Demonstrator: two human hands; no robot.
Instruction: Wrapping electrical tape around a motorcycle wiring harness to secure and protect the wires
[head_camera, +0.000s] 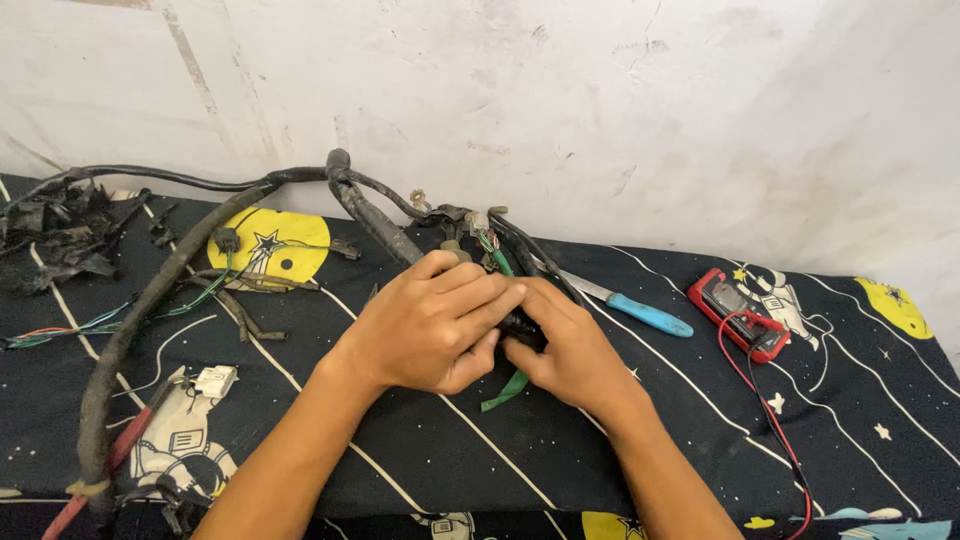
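Got my left hand (425, 325) and right hand (565, 350) pinched together on the black wiring harness (375, 225) mid-bench, fingers clamped tight near the green tape (508, 388); best to grip close and peel slowly, multimeter (740, 312) off right.

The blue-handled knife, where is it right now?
In the head view, the blue-handled knife lies on the space-print cloth, just right of the right hand, between that hand and the red multimeter.
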